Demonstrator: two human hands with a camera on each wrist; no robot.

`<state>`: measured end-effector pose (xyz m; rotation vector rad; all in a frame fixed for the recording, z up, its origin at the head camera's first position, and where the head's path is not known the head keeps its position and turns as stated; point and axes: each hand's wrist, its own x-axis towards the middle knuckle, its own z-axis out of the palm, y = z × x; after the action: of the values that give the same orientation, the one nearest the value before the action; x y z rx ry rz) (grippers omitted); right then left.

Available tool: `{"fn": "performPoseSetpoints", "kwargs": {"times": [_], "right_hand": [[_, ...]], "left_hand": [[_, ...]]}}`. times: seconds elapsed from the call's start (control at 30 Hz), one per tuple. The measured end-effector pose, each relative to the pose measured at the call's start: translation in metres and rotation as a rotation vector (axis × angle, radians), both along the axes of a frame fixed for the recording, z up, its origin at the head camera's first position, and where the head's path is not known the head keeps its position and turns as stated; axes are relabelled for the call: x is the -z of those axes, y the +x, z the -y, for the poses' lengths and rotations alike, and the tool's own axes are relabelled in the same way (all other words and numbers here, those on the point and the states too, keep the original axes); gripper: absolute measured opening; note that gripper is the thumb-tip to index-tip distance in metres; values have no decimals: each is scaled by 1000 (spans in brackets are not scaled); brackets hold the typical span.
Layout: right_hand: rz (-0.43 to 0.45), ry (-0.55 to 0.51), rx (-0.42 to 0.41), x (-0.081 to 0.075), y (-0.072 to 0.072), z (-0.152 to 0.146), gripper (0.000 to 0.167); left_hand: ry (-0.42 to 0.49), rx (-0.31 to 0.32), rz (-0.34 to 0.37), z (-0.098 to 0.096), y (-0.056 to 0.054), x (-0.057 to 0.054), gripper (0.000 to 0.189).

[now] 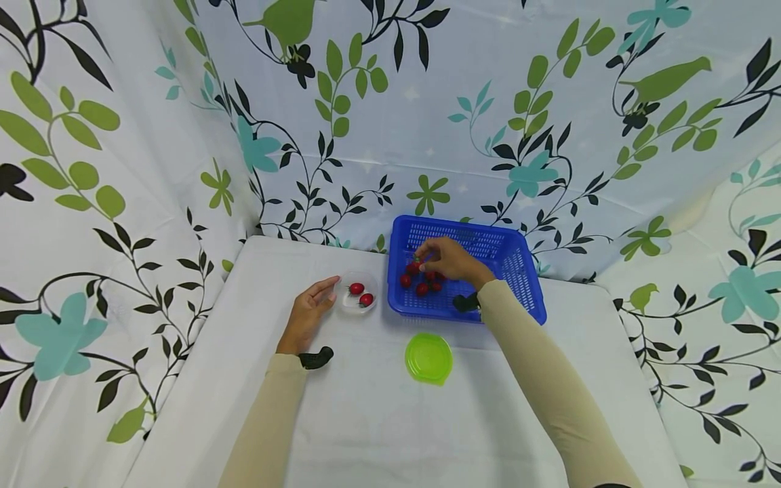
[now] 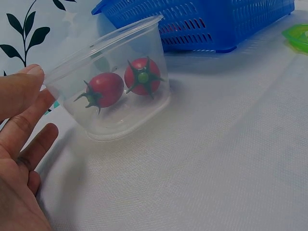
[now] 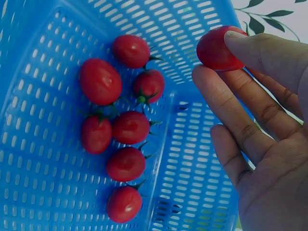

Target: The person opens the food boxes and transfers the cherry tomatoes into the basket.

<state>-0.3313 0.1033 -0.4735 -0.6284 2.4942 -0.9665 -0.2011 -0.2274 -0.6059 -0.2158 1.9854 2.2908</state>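
My right hand (image 1: 448,261) is over the blue basket (image 1: 537,291), pinching a red cherry tomato (image 3: 219,48) between thumb and fingers. Below it in the right wrist view, several cherry tomatoes (image 3: 125,164) with green stems lie on the basket floor. On the left, my left hand (image 1: 308,312) touches the side of a small clear plastic container (image 2: 130,122) near its rim, with thumb and fingers mostly straight. Inside that container rest two cherry tomatoes (image 2: 143,77) with green caps.
A bright green lid (image 1: 429,358) lies on the white-covered table (image 1: 366,420), in front of the basket. Behind the table hangs a patterned curtain (image 1: 415,135) with leaves and birds. The clear container stands left of the basket, with a narrow gap between.
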Motion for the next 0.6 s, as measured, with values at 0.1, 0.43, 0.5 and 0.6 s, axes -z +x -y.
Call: {"fn": "performPoseSetpoints", "kwargs": {"times": [0.1, 0.43, 0.5, 0.6], "right_hand": [[13, 10, 6, 2, -2, -3, 25], [41, 37, -23, 11, -15, -5, 27], [48, 52, -27, 13, -17, -5, 28], [56, 78, -28, 16, -18, -5, 28]], "left_hand": [[12, -3, -3, 0, -1, 1, 46], [29, -6, 2, 0, -1, 1, 45], [26, -1, -2, 1, 0, 1, 45], [20, -2, -1, 1, 0, 1, 45]]}}
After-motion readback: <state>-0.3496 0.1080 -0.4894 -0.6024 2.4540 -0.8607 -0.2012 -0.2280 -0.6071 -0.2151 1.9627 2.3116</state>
